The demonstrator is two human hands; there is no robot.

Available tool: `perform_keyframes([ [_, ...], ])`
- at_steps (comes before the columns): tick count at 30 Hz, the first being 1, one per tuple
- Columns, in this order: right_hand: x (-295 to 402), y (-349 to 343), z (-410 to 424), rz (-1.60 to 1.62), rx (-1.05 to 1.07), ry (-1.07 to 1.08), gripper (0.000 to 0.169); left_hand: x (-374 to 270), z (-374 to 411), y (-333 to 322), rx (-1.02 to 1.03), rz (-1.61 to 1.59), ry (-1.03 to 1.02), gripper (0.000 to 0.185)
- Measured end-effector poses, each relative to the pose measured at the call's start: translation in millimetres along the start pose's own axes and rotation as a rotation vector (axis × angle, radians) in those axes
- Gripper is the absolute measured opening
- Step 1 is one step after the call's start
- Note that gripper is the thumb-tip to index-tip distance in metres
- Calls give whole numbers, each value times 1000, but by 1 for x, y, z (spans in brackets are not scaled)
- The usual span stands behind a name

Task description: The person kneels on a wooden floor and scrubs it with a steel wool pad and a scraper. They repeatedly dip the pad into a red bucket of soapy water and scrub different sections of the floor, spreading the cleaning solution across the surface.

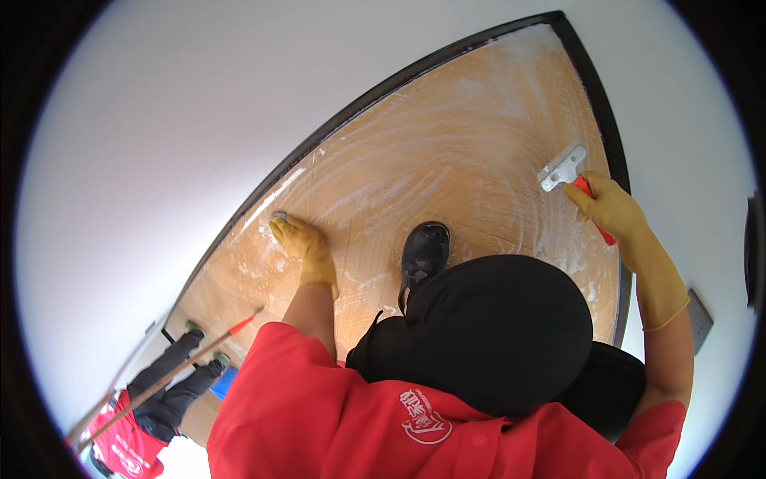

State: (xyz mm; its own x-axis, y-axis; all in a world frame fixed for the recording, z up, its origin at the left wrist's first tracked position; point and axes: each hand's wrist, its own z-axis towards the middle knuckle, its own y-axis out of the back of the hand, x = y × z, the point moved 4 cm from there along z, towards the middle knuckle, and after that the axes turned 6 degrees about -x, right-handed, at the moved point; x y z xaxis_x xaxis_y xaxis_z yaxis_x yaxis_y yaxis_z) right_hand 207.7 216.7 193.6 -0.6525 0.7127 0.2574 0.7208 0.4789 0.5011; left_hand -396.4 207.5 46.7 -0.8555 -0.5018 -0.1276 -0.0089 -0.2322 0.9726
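Note:
My left hand (299, 236), in a yellow rubber glove, presses a small grey scrubbing pad (279, 215) to the wood-look floor (419, 155). The pad is mostly hidden under the fingers, so its material is unclear. My right hand (607, 206), gloved the same way, grips the red handle (605, 233) of a floor scraper. The scraper's broad metal head (562, 167) points up and left, over the floor near the right-hand skirting; whether it touches the boards cannot be told. White suds lie in curved streaks across the floor.
Dark skirting board (359, 114) runs along both white walls and meets in a far corner. My black shoe (425, 251) stands on the wet floor. At lower left, another person (161, 395) is beside a long pole (179, 371) and a blue object (224, 383). A wall socket (699, 320) is at right.

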Motion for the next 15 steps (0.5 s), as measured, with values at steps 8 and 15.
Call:
perform_keyframes([
  [8, 51, 25, 73, -643, 297, -145, 45, -343, -120, -18, 227, -303, -581, 47],
  [15, 16, 29, 87, -200, -56, 135, 48, -244, -137, -24, 367, -392, -1085, 57],
])
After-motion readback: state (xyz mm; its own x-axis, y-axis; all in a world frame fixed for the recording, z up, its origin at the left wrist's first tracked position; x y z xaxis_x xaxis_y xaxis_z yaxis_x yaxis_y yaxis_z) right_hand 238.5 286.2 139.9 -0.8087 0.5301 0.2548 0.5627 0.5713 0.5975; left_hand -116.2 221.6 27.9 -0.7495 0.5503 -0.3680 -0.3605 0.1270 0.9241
